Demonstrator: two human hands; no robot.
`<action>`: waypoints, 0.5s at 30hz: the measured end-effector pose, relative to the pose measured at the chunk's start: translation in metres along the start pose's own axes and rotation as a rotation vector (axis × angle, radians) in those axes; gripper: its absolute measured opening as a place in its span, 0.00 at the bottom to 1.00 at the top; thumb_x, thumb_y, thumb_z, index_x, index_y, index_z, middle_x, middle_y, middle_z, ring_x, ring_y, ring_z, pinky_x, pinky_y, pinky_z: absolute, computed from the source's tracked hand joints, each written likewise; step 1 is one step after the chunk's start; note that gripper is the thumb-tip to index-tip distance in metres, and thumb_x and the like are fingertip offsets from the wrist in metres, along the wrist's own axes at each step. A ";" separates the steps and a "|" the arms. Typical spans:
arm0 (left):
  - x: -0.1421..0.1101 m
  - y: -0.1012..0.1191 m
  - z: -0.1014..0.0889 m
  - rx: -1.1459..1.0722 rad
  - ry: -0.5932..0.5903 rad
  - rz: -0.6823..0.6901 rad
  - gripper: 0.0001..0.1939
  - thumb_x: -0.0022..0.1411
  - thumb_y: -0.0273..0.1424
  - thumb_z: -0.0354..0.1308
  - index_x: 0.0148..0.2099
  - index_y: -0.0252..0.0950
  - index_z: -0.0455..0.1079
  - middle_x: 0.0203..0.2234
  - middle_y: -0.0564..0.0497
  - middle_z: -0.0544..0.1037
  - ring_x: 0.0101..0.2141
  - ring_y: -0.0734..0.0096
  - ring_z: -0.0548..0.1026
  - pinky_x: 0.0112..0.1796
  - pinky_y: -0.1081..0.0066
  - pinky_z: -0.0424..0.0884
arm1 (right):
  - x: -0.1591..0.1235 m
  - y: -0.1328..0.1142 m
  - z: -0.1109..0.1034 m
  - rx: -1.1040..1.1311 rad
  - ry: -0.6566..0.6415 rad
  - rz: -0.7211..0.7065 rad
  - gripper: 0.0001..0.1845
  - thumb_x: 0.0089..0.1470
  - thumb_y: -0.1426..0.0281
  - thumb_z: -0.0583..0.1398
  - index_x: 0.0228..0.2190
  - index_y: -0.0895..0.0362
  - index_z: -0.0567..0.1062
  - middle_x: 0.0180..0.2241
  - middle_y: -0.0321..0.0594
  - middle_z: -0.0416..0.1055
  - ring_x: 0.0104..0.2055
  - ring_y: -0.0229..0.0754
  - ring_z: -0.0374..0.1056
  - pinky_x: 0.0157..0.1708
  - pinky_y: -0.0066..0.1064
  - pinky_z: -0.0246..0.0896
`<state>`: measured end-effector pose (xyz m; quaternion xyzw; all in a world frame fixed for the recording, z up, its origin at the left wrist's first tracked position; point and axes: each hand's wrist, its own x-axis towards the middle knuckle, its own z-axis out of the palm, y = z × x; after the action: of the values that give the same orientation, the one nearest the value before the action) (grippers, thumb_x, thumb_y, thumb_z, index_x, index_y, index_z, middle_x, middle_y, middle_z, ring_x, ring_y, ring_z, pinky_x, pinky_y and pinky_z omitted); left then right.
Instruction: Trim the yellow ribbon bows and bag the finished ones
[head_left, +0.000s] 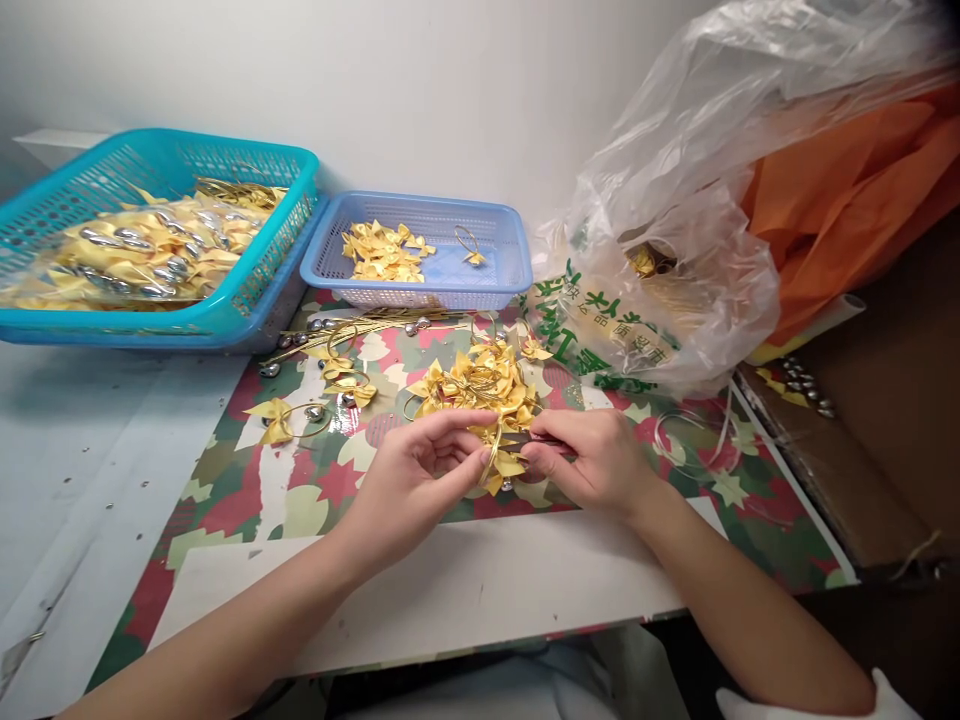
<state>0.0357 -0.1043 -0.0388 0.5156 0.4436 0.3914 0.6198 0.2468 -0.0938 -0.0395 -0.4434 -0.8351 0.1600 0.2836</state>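
My left hand (431, 465) pinches a gold ribbon bow (506, 466) with a gold wire loop, held between thumb and fingertips in front of a pile. In my right hand (596, 455) is a small dark metal tool (517, 438) with narrow jaws, like pliers or scissors; the fingers cover most of its handles. Its tip points left and meets the bow near the wire. Whether the jaws are closed on the wire is too small to tell. Just behind both hands lies the heap of gold bows (480, 380) with wire rings. A silver bell (507, 485) hangs below the held bow.
A teal basket (300, 200) with bagged bows and bells stands at left, beside a blue basket (442, 295) with loose bows. Several finished-looking bow rings (277, 420) and gold wires (375, 322) lie on the patterned sheet. A plastic bag (675, 300) crowds the right, near a cardboard box (847, 480).
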 end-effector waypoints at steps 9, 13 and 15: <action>0.001 0.000 0.001 -0.017 -0.010 -0.036 0.14 0.57 0.33 0.64 0.46 0.36 0.73 0.23 0.53 0.76 0.25 0.74 0.74 0.29 0.74 0.73 | -0.001 -0.001 0.006 0.037 -0.005 0.094 0.22 0.62 0.60 0.54 0.20 0.57 0.68 0.16 0.31 0.63 0.19 0.31 0.56 0.23 0.25 0.44; 0.003 -0.001 0.000 -0.100 -0.020 -0.073 0.11 0.58 0.33 0.64 0.42 0.37 0.68 0.23 0.56 0.76 0.24 0.76 0.74 0.28 0.76 0.73 | -0.001 -0.002 0.007 0.036 -0.002 0.123 0.22 0.61 0.60 0.55 0.19 0.57 0.68 0.17 0.31 0.63 0.20 0.31 0.56 0.23 0.25 0.44; 0.004 -0.002 0.000 -0.126 -0.027 -0.067 0.10 0.59 0.33 0.64 0.38 0.37 0.65 0.22 0.56 0.75 0.23 0.77 0.74 0.26 0.77 0.72 | -0.001 -0.001 0.006 0.052 -0.002 0.126 0.21 0.62 0.60 0.54 0.20 0.57 0.69 0.17 0.31 0.63 0.20 0.30 0.56 0.23 0.25 0.44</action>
<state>0.0368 -0.1009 -0.0411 0.4658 0.4267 0.3904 0.6698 0.2428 -0.0950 -0.0439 -0.4873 -0.8014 0.1996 0.2837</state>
